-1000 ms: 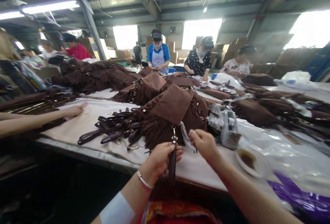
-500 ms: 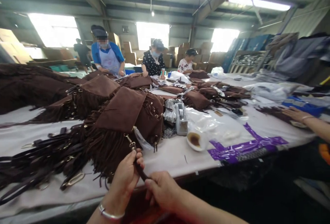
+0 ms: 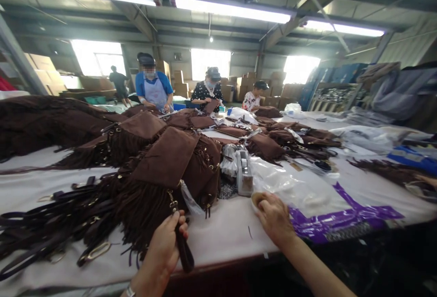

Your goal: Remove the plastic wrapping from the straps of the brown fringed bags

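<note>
My left hand is closed around the top of a dark brown leather wrist strap, whose loop hangs below my fingers. A gold clasp joins the strap to a brown fringed bag lying on the table. A clear plastic wrap hangs from that bag's flap. At the small white dish, my right hand has its fingers bent and together over the brown contents. Whatever those fingertips may grip is hidden. Just behind the dish stands a tape dispenser.
Loose dark straps with metal hooks lie at the left, near more fringed bags. Purple tape runs along the front edge at right. Several co-workers are across the table; another person's hand shows at far right.
My right hand has let go of the strap and moved right to the white dish. The strap's loop now hangs free below my left hand. The view has shifted slightly.
</note>
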Tool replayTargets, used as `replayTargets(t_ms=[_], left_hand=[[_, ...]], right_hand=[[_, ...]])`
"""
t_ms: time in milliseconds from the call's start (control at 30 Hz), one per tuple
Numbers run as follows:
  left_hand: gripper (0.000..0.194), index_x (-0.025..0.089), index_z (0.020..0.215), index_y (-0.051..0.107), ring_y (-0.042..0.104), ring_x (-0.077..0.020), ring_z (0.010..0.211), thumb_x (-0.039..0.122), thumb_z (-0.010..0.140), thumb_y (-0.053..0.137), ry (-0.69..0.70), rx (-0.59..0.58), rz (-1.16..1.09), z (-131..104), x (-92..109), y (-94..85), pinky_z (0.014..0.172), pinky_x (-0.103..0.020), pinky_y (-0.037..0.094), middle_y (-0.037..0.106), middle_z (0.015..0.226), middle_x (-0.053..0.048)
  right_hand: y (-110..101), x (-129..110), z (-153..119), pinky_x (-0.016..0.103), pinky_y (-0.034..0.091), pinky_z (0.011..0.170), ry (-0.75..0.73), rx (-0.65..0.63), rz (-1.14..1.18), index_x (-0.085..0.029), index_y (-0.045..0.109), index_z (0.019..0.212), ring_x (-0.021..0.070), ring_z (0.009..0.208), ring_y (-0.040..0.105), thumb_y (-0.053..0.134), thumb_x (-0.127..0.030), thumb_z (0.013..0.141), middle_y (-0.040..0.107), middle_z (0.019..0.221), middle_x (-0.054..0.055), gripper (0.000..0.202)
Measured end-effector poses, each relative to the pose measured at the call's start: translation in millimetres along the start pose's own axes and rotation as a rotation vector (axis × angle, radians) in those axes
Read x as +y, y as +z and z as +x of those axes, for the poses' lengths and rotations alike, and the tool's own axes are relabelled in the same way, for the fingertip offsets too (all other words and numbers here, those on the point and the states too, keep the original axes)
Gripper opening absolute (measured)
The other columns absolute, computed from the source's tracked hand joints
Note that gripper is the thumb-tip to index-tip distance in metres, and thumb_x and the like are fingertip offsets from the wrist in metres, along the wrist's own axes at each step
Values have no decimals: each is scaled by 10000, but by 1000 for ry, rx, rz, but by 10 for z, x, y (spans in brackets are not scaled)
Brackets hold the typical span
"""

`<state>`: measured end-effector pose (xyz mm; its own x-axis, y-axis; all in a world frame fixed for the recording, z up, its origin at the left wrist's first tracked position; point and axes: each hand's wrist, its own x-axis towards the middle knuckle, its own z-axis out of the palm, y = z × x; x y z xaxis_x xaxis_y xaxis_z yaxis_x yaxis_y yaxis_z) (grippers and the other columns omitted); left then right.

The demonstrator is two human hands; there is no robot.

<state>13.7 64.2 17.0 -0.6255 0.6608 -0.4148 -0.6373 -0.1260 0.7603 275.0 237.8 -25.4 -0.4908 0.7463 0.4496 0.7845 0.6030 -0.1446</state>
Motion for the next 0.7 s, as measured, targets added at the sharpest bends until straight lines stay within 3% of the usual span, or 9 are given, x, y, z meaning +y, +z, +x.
replayTargets(t_ms=[100,200,300,433,567,700], left_hand=[[71,109,894,564,438,-43,453,117,906,495,25,24,5,27,46,-34,398,-161,399,484,662,20],[66,109,897,569,433,-42,447,108,896,503,20,22,-2,33,85,-40,399,-163,392,485,662,20],[53,112,893,576,442,-49,445,111,881,524,1,18,-21,22,107,-44,400,-169,390,497,662,14],[48,118,888,582,447,-55,448,139,845,590,-18,27,-29,37,111,-105,403,-174,385,511,667,11],[95,120,888,587,444,-57,457,175,822,627,-38,3,-27,81,95,-187,408,-175,376,512,658,18],[149,126,882,586,443,-53,464,214,793,667,-43,-29,-21,90,104,-215,419,-173,376,513,663,25]], right_hand=[[-170,-216,332,382,370,914,-95,64,111,-211,655,836,262,1034,564,554,-299,883,654,1074,104,142],[-216,-492,866,344,365,883,-137,15,111,-203,672,867,233,937,571,484,-304,933,656,924,87,224],[-54,-734,1420,362,348,884,-109,-113,37,-185,706,913,261,1007,549,502,-214,895,655,989,124,207],[256,-872,1920,370,360,867,-58,-185,45,-134,730,781,275,1002,560,564,-99,785,670,942,162,170],[329,-857,2072,341,398,839,-16,-153,164,-147,733,722,245,930,594,557,-141,800,681,860,134,193],[178,-898,1805,301,442,783,-29,-91,361,-174,726,795,201,841,613,515,-255,854,688,862,76,233]])
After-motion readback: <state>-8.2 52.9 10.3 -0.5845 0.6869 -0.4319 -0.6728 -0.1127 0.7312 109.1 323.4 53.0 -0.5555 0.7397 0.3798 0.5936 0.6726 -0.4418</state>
